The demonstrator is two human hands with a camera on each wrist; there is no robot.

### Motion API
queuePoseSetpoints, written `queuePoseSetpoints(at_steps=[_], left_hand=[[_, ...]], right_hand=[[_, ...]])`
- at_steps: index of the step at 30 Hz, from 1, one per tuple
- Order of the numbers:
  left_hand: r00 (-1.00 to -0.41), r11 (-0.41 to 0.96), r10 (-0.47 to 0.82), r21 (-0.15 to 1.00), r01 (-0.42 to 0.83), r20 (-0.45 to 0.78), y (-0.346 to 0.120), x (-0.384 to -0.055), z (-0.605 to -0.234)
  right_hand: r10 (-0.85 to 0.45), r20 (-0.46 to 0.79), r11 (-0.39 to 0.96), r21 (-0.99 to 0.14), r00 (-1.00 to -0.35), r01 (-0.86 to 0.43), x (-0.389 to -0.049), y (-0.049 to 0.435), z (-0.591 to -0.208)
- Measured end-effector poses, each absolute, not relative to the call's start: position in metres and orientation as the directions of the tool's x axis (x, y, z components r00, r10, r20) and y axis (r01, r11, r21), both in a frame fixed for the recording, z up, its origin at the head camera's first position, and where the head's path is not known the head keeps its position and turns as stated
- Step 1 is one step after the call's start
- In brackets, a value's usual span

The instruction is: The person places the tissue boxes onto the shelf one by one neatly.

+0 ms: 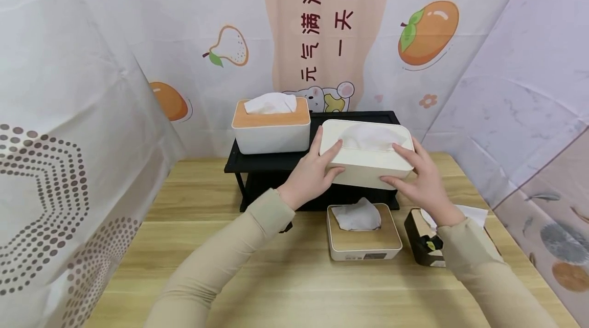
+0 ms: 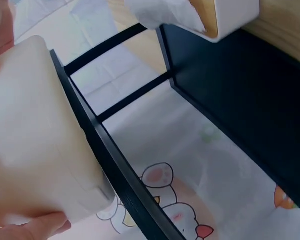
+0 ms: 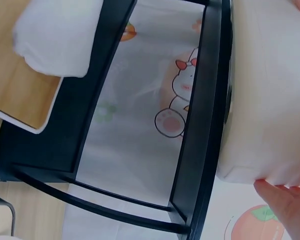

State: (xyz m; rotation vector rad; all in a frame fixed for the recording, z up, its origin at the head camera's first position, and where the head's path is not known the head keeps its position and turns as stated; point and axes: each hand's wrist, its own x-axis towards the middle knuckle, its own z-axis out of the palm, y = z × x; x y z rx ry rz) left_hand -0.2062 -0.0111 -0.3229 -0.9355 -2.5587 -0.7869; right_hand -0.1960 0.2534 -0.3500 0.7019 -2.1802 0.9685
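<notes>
We've got the cream tissue box (image 1: pixel 366 153) at the right end of the black shelf (image 1: pixel 271 163), left hand (image 1: pixel 312 174) and right hand (image 1: pixel 420 177) each with fingers clamped on one short end. Looks light, rigid and smooth, so we'd say those ends beat the loose tissue on top.

Backdrop banner (image 1: pixel 322 26): Chinese characters "元气满满", "一天开" legible; top row cut off.

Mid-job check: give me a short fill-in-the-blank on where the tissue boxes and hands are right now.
1. Both hands, left hand and right hand, hold the all-white tissue box at the ____ shelf's front edge.
2. The tissue box with the orange-brown lid sits on the shelf's ____ side.
3. The small wooden-lidded tissue box stands on the ____.

Missing words: black; left; table
</notes>
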Motion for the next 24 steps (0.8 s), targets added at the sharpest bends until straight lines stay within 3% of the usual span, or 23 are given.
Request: queuePoseSetpoints(at_steps=[24], left_hand=[[-0.841, 0.723, 0.472, 0.430, 0.541, 0.266, -0.005, -0.235, -0.304]], right_hand=[[-0.229, 0.525, 0.633, -0.560, -0.820, -0.535, -0.227, 0.263, -0.328]])
